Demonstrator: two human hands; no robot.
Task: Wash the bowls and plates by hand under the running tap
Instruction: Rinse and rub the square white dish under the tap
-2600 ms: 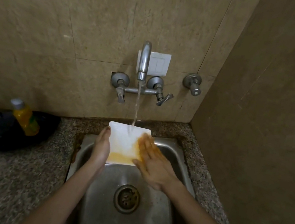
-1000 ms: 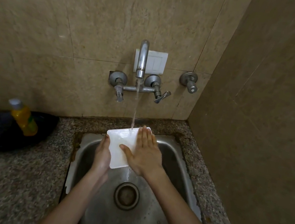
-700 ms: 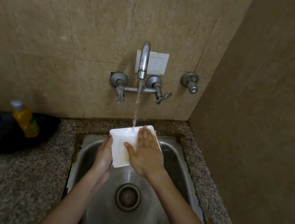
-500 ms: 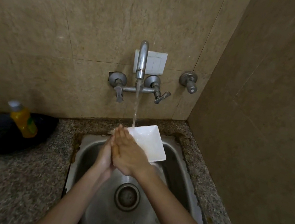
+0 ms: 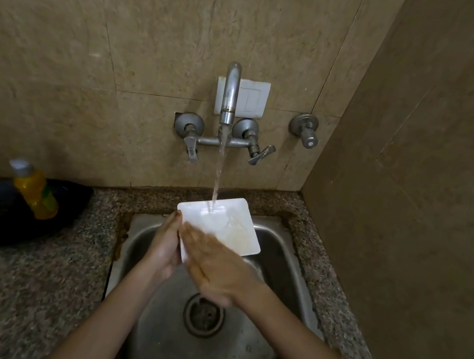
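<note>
Water [image 5: 217, 176] from a curved metal wall tap [image 5: 230, 93] falls onto a square white plate [image 5: 223, 225] held tilted above a stainless steel sink [image 5: 278, 250]; the left hand [image 5: 163, 248] grips the plate's left edge, while the right hand [image 5: 215, 273] lies flat across its lower face, fingers straight, grasping nothing

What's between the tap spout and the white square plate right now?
Only the stream of water, falling from the tap spout onto the far part of the white square plate, in the head view.
</note>
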